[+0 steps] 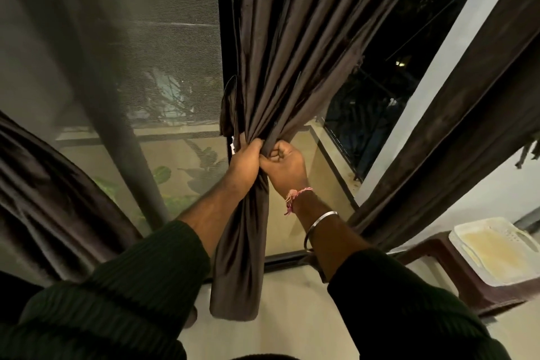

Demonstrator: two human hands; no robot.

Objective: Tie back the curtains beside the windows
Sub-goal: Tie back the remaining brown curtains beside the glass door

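I am gripping the dark brown curtain (280, 47) with both hands at the centre of the view, where its folds are gathered into a tight bunch. My left hand (245, 159) is wrapping around the bunch from the 9 o'clock side, fingers curled over the fabric. My right hand (285, 165) is closing on the same bunch from the 3 o'clock side, its knuckles touching my left hand. A dark strap of fabric (273, 139) is running between the two hands; I cannot tell whether it is a tie-back or a fold of the curtain. Below my hands the gathered curtain is hanging straight down toward 6 o'clock, its lower end lying in front of the sill.

A pink thread band (295, 197) and a metal bangle (320, 228) are sitting on my right wrist. Both forearms are wearing dark green ribbed sleeves (140, 280).

At 9 o'clock a mesh window screen (163, 52) is showing, with a second curtain (43, 199) hanging at the lower left. At 3 o'clock a third curtain (467, 126) is hanging diagonally. At 4 o'clock a white plastic tray (496, 248) is resting on a brown stool (438, 269).
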